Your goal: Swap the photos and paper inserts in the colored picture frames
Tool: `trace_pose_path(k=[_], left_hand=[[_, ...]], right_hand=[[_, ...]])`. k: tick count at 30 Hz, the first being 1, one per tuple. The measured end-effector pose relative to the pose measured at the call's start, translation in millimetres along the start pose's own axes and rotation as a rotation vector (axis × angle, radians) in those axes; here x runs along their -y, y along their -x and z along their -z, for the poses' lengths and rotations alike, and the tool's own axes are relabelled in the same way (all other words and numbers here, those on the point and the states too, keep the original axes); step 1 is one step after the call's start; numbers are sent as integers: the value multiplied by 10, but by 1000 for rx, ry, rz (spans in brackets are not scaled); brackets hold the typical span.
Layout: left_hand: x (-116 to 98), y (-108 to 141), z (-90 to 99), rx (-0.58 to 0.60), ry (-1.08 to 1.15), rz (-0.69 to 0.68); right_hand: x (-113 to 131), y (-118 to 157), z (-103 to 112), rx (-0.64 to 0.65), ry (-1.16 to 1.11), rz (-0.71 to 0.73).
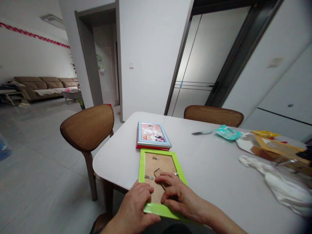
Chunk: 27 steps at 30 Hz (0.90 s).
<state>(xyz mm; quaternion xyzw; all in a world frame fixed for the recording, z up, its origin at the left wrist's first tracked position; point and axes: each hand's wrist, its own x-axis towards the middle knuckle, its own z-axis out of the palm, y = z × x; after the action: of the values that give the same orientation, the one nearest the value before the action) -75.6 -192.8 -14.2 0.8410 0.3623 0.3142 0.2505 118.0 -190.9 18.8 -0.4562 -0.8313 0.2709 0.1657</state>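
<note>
A green picture frame point(181, 170) lies back side up at the near edge of the white table, its brown backing board point(159, 164) showing metal clips and a thin dark outline. My left hand point(138, 206) grips the frame's lower left side, thumb below the near edge and fingers curled over the green border. On the lower right part of the backing rests my right hand point(179, 196), fingers bent and fingertips touching the board. Just beyond the green frame sits a stack with a light blue frame point(153, 135) on top and a red frame point(152, 148) beneath it.
On the white table point(209, 169) lie a knife point(202, 132), a teal wipes packet point(227, 132), yellow and brown packaging point(273, 148) and a white cloth point(280, 185). Wooden chairs stand at the left point(89, 126) and the far side point(213, 114).
</note>
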Motion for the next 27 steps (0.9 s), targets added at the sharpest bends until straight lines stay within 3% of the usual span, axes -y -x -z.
trace_pose_path(k=[4,9,11,16,23,27], left_hand=[[14,-4,-16,-5,3,1],[26,-8,-37,-33,-4,-27],[33,-8,-41,-47,-2,-33],[82,-6,-68,-58,2,-46],[161,4,-143,-80,-36,-62],[190,6,-109,-71,-69,-122]], right_hand=[[-24,-31,13,-54,-24,-12],[-241,-426,24,-368,88,-155],[-345,-630,40,-426,177,-222],[-495,-947,51,-450,239,-331],[-586,-1098,57,-477,316,-508],[-613,-1153,70,-501,307,-524]])
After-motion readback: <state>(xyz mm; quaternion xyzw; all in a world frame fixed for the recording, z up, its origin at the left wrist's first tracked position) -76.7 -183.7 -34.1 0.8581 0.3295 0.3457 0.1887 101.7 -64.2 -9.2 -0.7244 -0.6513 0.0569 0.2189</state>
